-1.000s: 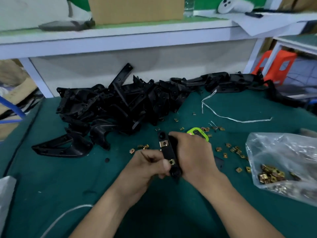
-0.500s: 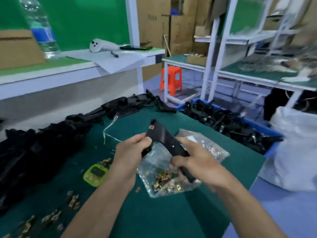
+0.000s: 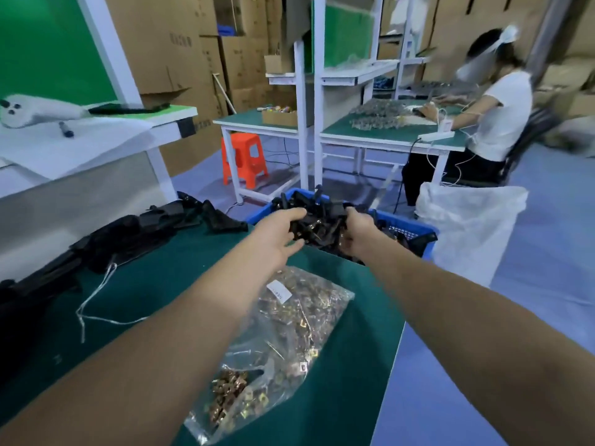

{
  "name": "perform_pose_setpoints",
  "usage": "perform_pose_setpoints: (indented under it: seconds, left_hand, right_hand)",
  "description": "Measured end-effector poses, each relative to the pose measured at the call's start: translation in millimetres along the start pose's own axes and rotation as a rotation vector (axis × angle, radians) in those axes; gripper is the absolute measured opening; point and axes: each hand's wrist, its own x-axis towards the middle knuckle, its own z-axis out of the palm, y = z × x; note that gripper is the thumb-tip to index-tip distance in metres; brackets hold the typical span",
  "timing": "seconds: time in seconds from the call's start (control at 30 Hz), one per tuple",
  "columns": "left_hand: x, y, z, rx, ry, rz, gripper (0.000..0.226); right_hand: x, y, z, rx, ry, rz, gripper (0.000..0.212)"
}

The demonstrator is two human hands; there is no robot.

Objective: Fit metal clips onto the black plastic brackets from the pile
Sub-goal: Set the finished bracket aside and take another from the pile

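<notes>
Both my arms reach out over the far right end of the green table (image 3: 167, 294). Between my hands, above a blue crate (image 3: 410, 229) full of black brackets, hangs a black bracket (image 3: 310, 229) with brass clips on it. My left hand (image 3: 281, 235) is at its left end, fingers and thumb spread apart. My right hand (image 3: 357, 231) is at its right end, fingers curled onto it. A clear bag of brass metal clips (image 3: 289, 336) lies on the table under my forearms. The pile of black brackets (image 3: 128, 236) stretches along the table's left side.
A white string (image 3: 93, 300) lies beside the pile. Past the table edge stand a white sack (image 3: 467, 230) and an orange stool (image 3: 244, 159) on the blue floor. Another person (image 3: 495, 114) works at a bench behind. Cardboard boxes line the back.
My view has swung right from the pile to the blue crate. Both hands have carried the clipped bracket from in front of me out over the crate, and my left hand has spread open.
</notes>
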Motion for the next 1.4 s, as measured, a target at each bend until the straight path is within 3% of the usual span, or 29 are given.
perform_pose_setpoints:
  seconds: [0.1, 0.2, 0.3, 0.5, 0.77, 0.93, 1.07, 1.17, 1.27, 1.4]
  left_hand:
    - [-12, 3, -37, 0.276, 0.023, 0.304, 0.023]
    - [-29, -4, -88, 0.474, 0.081, 0.481, 0.029]
    - [-44, -17, -133, 0.521, 0.166, 0.492, 0.034]
    - [-87, -48, -190, 0.709, 0.31, 0.452, 0.046]
    - [-147, -103, -234, 0.795, 0.48, 0.457, 0.034]
    - [-181, -119, -268, 0.943, 0.652, 0.453, 0.028]
    - [-209, -123, -306, 0.835, 0.872, 0.441, 0.038]
    - [-231, -121, -341, 0.788, 1.103, 0.466, 0.031]
    - [-255, -112, -383, 0.773, 1.382, 0.456, 0.029]
    - [-284, -91, -442, 0.834, 1.631, 0.374, 0.051]
  right_hand:
    - [11, 38, 15, -0.481, 0.117, -0.114, 0.024]
    - [-8, 61, 41, -0.628, -0.045, -0.299, 0.015]
    - [-42, 68, 69, -0.833, -0.231, -0.49, 0.02]
    - [-125, 79, 108, -1.068, -0.551, -0.7, 0.025]
    - [-206, 134, 115, -1.014, -0.588, -0.905, 0.029]
    - [-230, 170, 130, -1.096, -0.668, -0.82, 0.029]
    - [-245, 185, 156, -1.173, -0.624, -0.85, 0.027]
    - [-254, 184, 190, -1.044, -0.61, -0.818, 0.028]
    - [-235, 168, 237, -1.028, -0.641, -0.779, 0.045]
    - [-164, 132, 307, -1.219, -0.61, -0.653, 0.076]
